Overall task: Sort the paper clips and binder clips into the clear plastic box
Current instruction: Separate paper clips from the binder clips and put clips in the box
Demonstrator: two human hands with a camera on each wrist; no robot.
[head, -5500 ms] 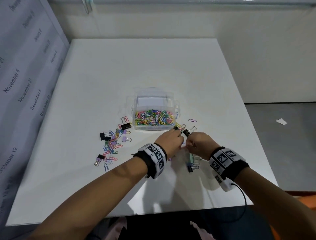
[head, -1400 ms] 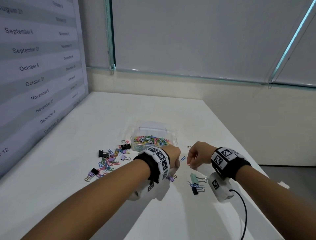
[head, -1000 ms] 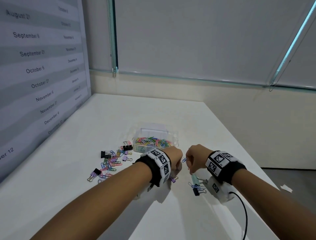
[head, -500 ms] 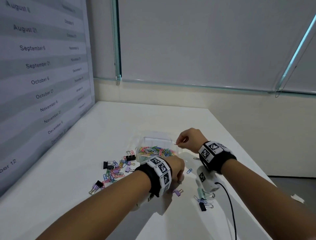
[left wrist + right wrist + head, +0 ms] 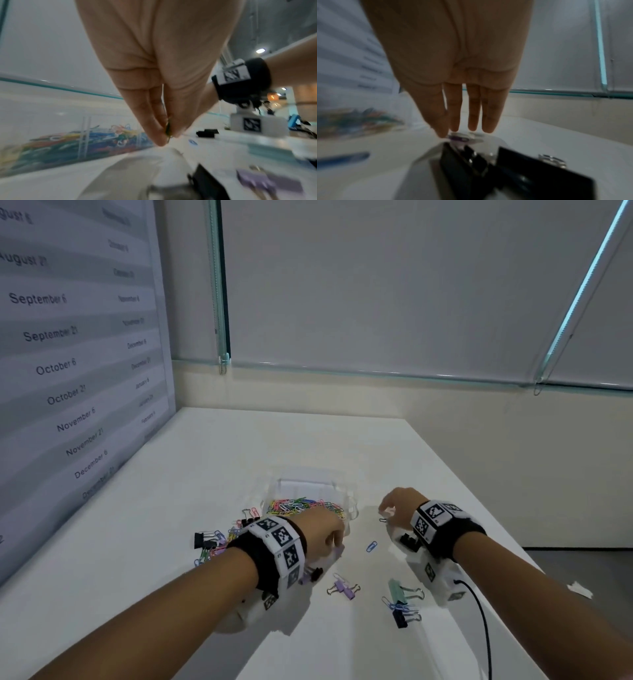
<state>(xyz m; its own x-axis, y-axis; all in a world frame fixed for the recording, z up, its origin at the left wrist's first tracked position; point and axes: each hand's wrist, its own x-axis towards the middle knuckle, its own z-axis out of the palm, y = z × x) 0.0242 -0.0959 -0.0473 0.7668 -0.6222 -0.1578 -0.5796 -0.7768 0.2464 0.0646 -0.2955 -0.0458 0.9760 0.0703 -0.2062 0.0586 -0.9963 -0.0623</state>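
Observation:
The clear plastic box (image 5: 352, 501) holds a heap of coloured paper clips (image 5: 301, 505); its wall shows in the left wrist view (image 5: 82, 129). Just in front of the box, my left hand (image 5: 337, 546) pinches a small dark paper clip (image 5: 168, 129) between thumb and finger, just above the table. My right hand (image 5: 385, 510) is to the right of the box with its fingers (image 5: 471, 115) straight, their tips at a purple paper clip (image 5: 457, 138) lying on the table. I cannot tell whether they touch it.
Black binder clips (image 5: 409, 541) lie under my right wrist. A blue paper clip (image 5: 371, 546), a purple binder clip (image 5: 342, 589) and a green one (image 5: 397, 590) lie on the white table. A mixed pile of clips (image 5: 219, 542) lies left of the box.
My right hand has come down from above the box to the table at its right, and its fingers have straightened. My left hand has stayed in front of the box.

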